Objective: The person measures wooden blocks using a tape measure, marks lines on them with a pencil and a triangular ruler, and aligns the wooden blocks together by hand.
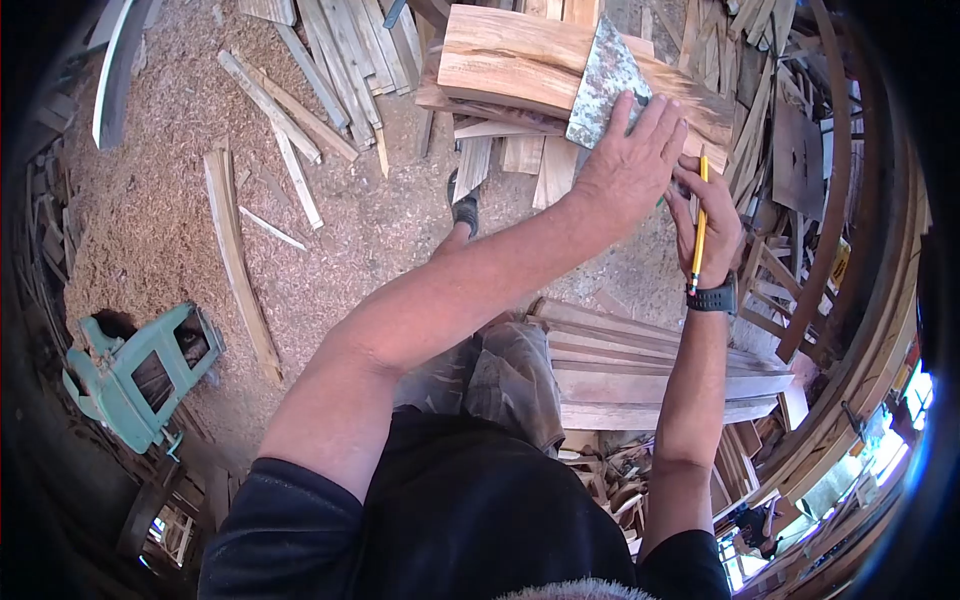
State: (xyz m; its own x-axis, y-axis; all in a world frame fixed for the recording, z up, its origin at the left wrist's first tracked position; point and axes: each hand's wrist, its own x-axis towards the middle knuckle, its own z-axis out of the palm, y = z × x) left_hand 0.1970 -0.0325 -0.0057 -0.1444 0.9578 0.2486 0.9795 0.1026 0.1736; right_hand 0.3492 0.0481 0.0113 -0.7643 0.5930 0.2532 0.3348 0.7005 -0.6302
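A thick wooden board (pixel 520 58) lies across a stack of timber at the top of the view. On it rests a speckled metal triangular plate (pixel 608 85). My left hand (pixel 632 150) lies over the plate's right edge with its fingers spread, pressing on plate and board. Close beside it, at the board's near edge, my right hand (pixel 708 220) has its fingers curled. A yellow pencil (pixel 701 225) runs along that hand, held in the fingers. Whatever else the right fingertips touch is partly hidden.
Wood strips (pixel 240 260) lie on the sawdust-covered floor at left. A green metal machine part (pixel 150 375) stands at lower left. Stacked planks (pixel 660 385) are right of my legs. More timber lines the right side, with a person (pixel 755 528) at lower right.
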